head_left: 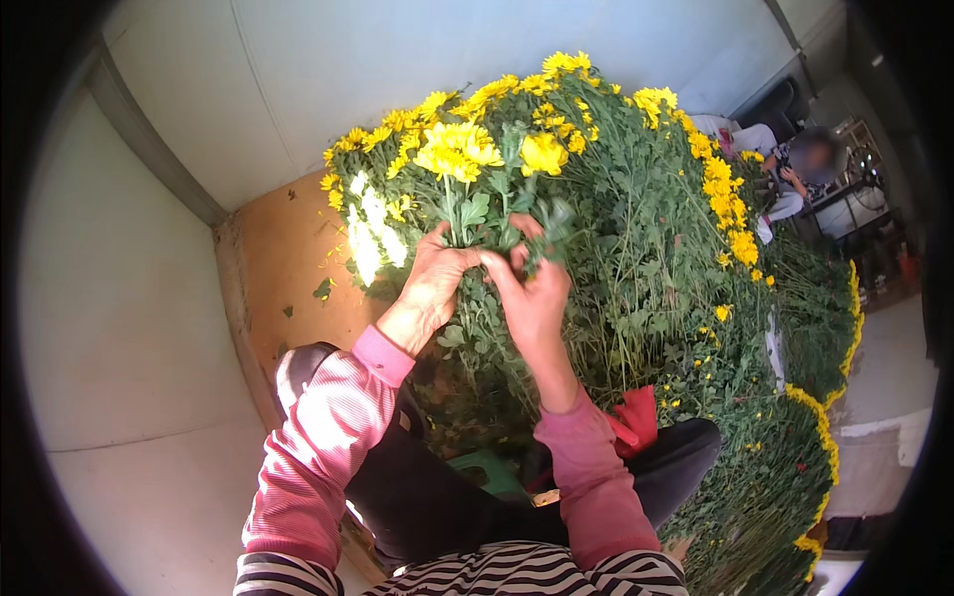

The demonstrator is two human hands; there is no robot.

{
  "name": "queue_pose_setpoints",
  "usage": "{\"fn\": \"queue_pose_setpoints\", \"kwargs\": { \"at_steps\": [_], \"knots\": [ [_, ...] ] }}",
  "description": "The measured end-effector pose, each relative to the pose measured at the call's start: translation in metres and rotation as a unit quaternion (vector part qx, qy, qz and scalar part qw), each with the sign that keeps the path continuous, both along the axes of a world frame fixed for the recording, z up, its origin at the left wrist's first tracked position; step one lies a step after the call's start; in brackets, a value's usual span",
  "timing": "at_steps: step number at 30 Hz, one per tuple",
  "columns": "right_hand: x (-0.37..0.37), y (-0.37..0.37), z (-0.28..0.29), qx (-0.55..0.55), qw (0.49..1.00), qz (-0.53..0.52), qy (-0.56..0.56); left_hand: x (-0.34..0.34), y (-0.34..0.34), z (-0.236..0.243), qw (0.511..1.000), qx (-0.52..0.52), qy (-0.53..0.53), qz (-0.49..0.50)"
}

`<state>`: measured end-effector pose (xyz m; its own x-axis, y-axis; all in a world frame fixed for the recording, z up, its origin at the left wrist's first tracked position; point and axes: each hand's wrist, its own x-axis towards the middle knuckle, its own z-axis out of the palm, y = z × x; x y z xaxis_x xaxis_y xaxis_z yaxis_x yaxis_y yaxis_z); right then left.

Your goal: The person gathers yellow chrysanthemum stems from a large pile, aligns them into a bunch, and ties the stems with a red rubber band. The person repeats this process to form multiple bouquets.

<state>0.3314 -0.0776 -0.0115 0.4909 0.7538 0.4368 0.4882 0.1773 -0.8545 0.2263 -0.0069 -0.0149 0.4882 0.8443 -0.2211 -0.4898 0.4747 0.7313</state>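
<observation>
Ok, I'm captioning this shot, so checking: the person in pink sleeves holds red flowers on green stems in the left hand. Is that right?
Not quite: the flowers in the left hand are yellow, not red, as the head view shows. The pink sleeves and green stems are right.

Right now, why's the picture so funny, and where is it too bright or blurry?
Head view: a fisheye circle with black corners; head view: glare whitens a patch at the left of the flower pile, and bright light hits the left sleeve; head view: leaves by the right hand look smeared.
</observation>
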Motion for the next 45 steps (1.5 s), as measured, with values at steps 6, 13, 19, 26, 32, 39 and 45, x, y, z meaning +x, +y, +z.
{"fn": "queue_pose_setpoints", "kwargs": {
  "at_steps": [6,13,19,26,32,39,45],
  "knots": [
    [0.002,0.005,0.012,0.049,0.997,0.033,0.039,-0.004,0.004,0.01,0.99,0.033,0.096,-0.102],
    [-0.014,-0.026,-0.016,0.069,0.987,0.115,0.087,-0.024,0.005,0.008,0.984,0.034,0.06,-0.161],
    [-0.008,-0.011,-0.005,-0.006,0.94,0.117,0.321,-0.028,0.007,0.011,0.983,0.049,0.088,-0.153],
    [-0.009,-0.022,-0.017,-0.055,0.978,0.157,0.126,-0.036,0.012,-0.012,0.994,0.034,0.1,-0.03],
    [0.086,-0.127,-0.059,-0.246,0.925,0.08,-0.278,-0.111,0.07,-0.004,0.983,-0.008,0.068,0.169],
    [0.151,-0.161,-0.091,-0.534,0.727,-0.003,-0.432,-0.196,0.021,0.051,0.997,0.055,-0.033,-0.048],
    [-0.004,-0.091,-0.265,-0.365,0.88,0.239,-0.187,-0.2,0.007,0.053,0.997,0.069,-0.025,-0.016]
  ]
}}
